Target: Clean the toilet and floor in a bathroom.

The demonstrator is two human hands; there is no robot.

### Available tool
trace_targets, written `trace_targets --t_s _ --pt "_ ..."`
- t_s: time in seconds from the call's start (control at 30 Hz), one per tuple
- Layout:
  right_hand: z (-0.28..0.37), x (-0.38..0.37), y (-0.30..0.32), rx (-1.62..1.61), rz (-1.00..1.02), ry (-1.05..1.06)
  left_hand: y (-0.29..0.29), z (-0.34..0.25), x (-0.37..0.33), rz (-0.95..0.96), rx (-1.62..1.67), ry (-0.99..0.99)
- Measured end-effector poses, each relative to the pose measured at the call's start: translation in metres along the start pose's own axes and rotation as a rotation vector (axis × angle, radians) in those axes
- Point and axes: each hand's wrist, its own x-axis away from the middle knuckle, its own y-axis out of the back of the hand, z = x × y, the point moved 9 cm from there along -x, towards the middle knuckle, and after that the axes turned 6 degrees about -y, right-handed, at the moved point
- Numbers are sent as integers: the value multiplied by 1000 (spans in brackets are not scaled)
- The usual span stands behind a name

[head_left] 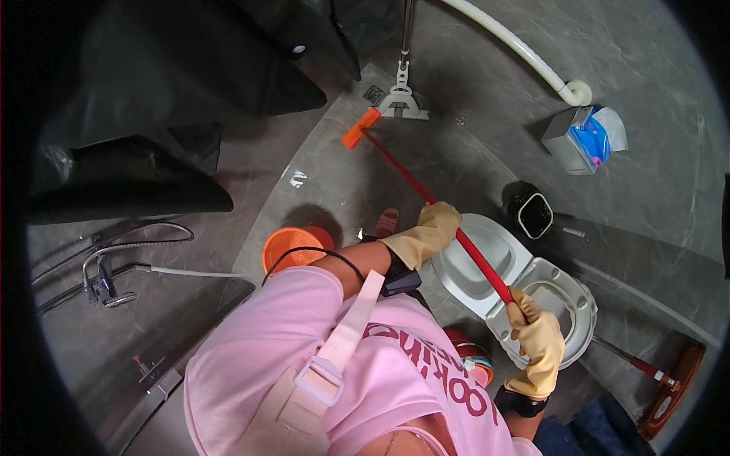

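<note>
Gripping red pole (482, 264) 2-handed with left hand (430, 232) and right hand (540, 338), press orange floor-brush head (360, 128) flat and stroke short, clear of white mop head (401, 104).

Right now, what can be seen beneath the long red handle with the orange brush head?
Beneath the long red handle are grey floor and part of the white toilet. Whatever lies directly under the left hand and right hand, in tan gloves, is covered.

Left grip (436, 226) clenched ahead, right grip (538, 334) clenched
</note>
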Motion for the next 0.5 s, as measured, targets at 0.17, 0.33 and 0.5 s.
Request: trace_targets --t_s 0.17,0.33,0.5 --pt "21 -30 -13 -47 32 63 38 35 6 -101 -70 27" --pt "50 -52 -65 -7 160 48 -1 95 -45 89 52 91" --pt "7 -46 -53 -128 217 -144 6 41 -47 114 -85 -47"
